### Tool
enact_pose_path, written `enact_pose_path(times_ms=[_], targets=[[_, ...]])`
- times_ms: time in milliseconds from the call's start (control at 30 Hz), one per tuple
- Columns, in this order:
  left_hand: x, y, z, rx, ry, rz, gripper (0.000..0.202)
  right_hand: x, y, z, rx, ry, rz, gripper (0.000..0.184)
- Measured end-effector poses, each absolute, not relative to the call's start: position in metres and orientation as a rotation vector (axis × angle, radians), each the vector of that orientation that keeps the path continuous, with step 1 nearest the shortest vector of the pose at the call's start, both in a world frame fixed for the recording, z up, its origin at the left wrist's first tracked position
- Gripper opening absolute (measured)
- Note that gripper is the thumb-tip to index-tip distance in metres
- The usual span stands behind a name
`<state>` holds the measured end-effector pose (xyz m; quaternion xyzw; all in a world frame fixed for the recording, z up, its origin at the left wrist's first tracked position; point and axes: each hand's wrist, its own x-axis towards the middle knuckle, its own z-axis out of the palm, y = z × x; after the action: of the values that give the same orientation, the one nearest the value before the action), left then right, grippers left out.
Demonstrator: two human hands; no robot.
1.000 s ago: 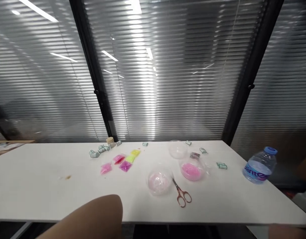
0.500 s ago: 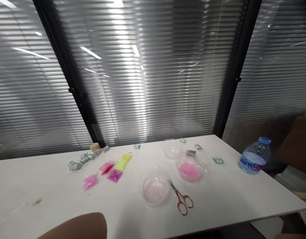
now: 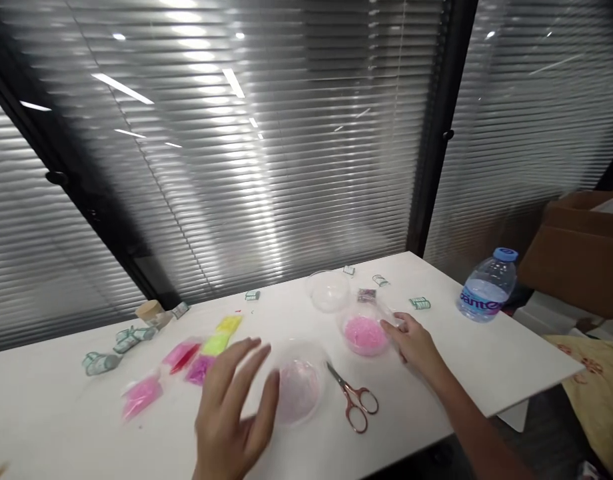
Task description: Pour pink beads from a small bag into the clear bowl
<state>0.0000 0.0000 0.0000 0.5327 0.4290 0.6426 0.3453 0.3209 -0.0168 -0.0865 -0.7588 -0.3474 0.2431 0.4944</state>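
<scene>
My left hand [image 3: 234, 410] is raised in front of the near clear bowl [image 3: 319, 387], its fingers apart and holding nothing. It hides part of that bowl, which has pale pink, glittery contents. My right hand [image 3: 414, 343] is at the right side of another clear bowl [image 3: 344, 337] with bright pink bits [image 3: 365, 333] in it, the fingers closed about its rim. Scissors [image 3: 353, 399] with copper-coloured handles lie between the two hands, blades slightly apart. A small packet of dark bits [image 3: 367, 295] lies just behind the pink-filled bowl.
A third clear bowl [image 3: 329, 293] stands farther back. Pink [image 3: 142, 396], purple [image 3: 199, 369] and yellow packets [image 3: 229, 325] lie left, near crumpled green-and-white wrappers [image 3: 100, 363] and a wooden-lidded jar [image 3: 150, 312]. A water bottle [image 3: 488, 287] stands right, beyond which is a brown box [image 3: 576, 250].
Both hands have come into view: the left rising beside the near bowl, the right reaching to the pink-filled bowl. The view has turned right, showing more of the brown box.
</scene>
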Motion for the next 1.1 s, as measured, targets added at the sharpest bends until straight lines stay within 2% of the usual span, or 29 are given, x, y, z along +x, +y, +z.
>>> enact_pose_path(times_ms=[100,200,367,500,567,633,700,767,800,933,1100], targets=[[-0.001,0.026,-0.019,1.574,1.453,1.323,0.057,0.312,-0.009,-0.097,-1.670,-0.795,0.728,0.040],[-0.006,0.038,-0.047,1.401,1.492,1.049,0.064,0.305,-0.002,-0.098,-1.586,-0.740,0.772,0.030],[0.001,0.041,-0.067,1.091,1.297,1.024,0.042,0.292,0.005,-0.090,-1.518,-0.659,0.867,0.027],[0.009,0.049,-0.051,0.898,1.237,1.149,0.034,0.276,0.010,-0.083,-1.451,-0.680,0.954,0.026],[0.010,0.053,-0.039,0.833,1.237,1.267,0.029,0.275,0.012,-0.084,-1.413,-0.692,1.008,0.031],[0.010,0.057,-0.029,0.780,1.227,1.377,0.025,0.285,0.011,-0.086,-1.478,-0.737,0.908,0.038],[0.010,0.059,-0.021,0.737,1.216,1.449,0.025,0.302,0.008,-0.089,-1.738,-0.887,0.519,0.041],[0.012,0.061,-0.015,0.715,1.193,1.487,0.026,0.322,0.004,-0.094,-2.020,-1.141,0.100,0.036],[0.014,0.062,-0.013,0.713,1.175,1.497,0.027,0.331,0.003,-0.097,-2.107,-1.257,-0.007,0.033],[0.030,0.068,-0.005,0.718,1.102,1.539,0.025,0.348,-0.001,-0.110,-2.244,-1.438,0.014,0.028],[0.050,0.078,0.002,0.721,1.044,1.552,0.023,0.346,0.001,-0.117,-2.080,-1.379,-0.013,0.018]])
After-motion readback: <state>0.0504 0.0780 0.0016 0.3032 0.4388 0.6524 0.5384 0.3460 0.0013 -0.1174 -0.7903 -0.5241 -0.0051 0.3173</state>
